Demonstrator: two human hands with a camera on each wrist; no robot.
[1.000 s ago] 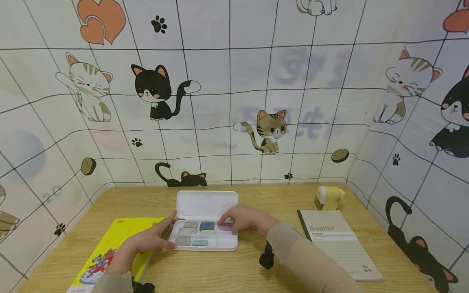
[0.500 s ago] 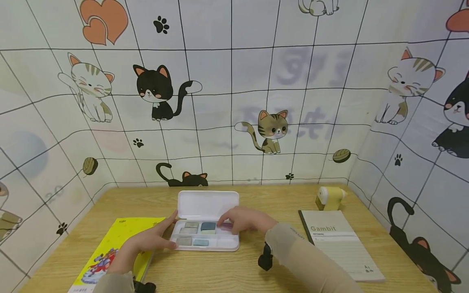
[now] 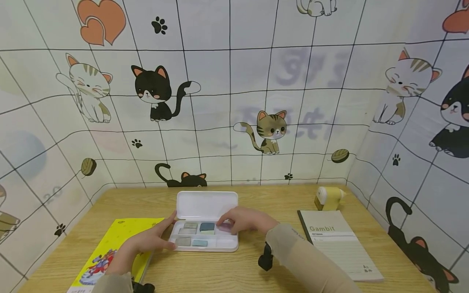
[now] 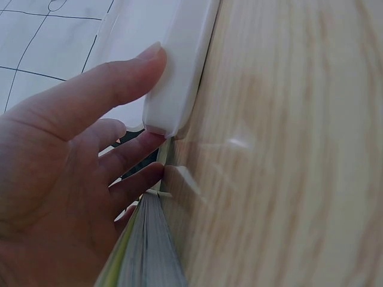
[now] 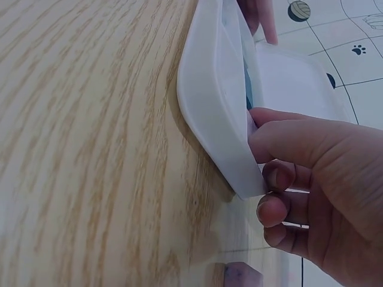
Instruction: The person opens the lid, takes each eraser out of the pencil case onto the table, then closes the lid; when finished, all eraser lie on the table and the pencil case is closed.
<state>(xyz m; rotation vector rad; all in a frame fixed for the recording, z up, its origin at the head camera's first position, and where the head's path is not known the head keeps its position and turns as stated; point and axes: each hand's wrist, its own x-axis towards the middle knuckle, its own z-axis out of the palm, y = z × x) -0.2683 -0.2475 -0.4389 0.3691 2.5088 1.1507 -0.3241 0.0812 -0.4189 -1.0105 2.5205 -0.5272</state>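
Observation:
A white plastic case lies with its lid tipped up at the back. In its compartments are several small flat rectangular blocks: grey-green ones, a blue one and a light blue one. My left hand holds the case's left end, the thumb against its front wall and the fingers towards the back. My right hand reaches over the right end. Its thumb and index finger pinch a purple-pink block in the right compartment, partly hidden; the other fingers curl outside the end wall.
A yellow book with a cartoon cover lies at the left, partly beneath the left forearm. At the right lies a white notebook, with a small yellow-and-cream gadget behind it. A cat-patterned sheet walls in the wooden table.
Both hands and the case stay practically where they were. The purple-pink block shows a little paler beneath my right fingers; the head view shifts slightly.

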